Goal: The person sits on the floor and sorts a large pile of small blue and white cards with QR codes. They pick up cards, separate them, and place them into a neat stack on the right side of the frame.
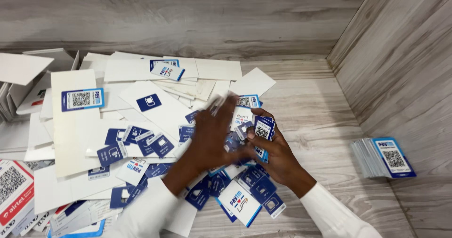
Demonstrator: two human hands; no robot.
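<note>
My left hand (213, 133) reaches over a loose heap of small blue and white cards (155, 144) on the wooden surface; its fingertips are blurred and it touches the cards near the heap's middle. Whether it grips one I cannot tell. My right hand (275, 153) holds a small bunch of blue and white cards (262, 130) upright between thumb and fingers, right beside the left hand. Both arms wear white sleeves.
A neat stack of the same cards (382, 158) lies apart at the right, by the grey wooden wall (400, 68). Large white sheets (75, 125) and white boxes (28, 87) cover the left side. A red and white printed sheet (14, 191) lies at the lower left.
</note>
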